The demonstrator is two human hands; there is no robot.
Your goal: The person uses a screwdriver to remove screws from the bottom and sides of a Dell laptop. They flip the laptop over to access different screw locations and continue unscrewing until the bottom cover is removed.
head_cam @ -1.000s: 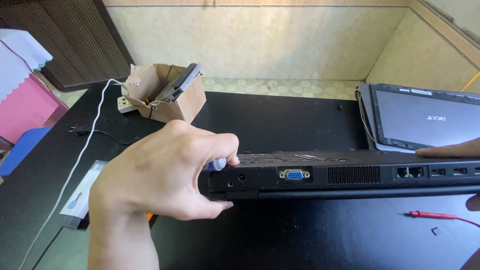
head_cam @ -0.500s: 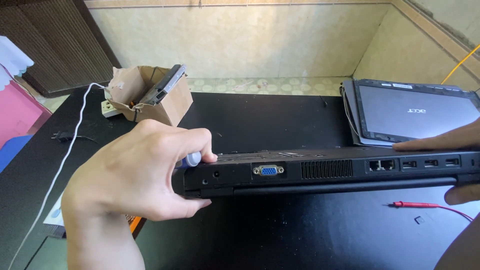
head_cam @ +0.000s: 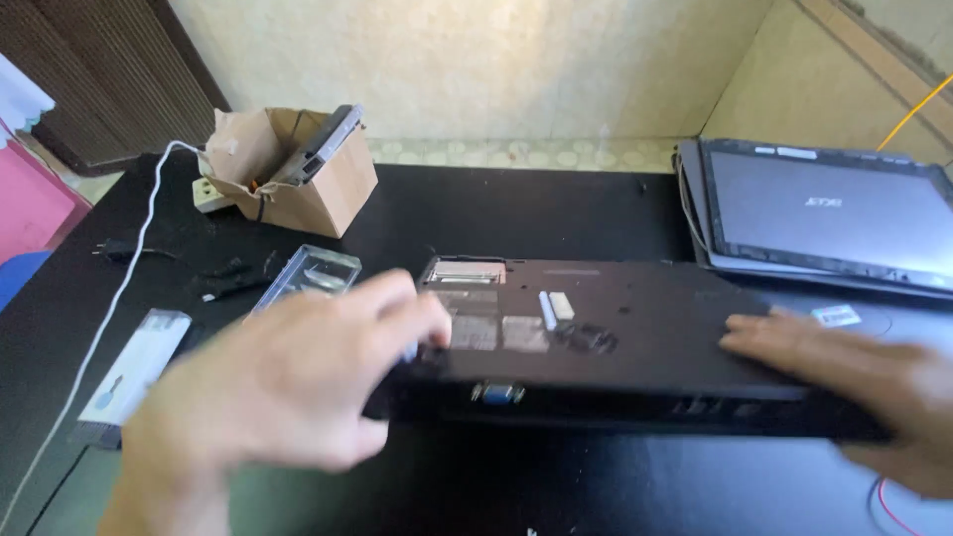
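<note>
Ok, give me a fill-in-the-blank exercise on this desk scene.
1. Both hands rest on a black ____ lying bottom side up.
2. The left hand is at its left rear corner; the right hand presses its ____ end.
3. The cardboard box stands at the table's far ____ corner.

Missing words: laptop; right; left

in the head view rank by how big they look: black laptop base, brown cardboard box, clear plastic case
1. black laptop base
2. brown cardboard box, though it sits farther from the camera
3. clear plastic case
</note>
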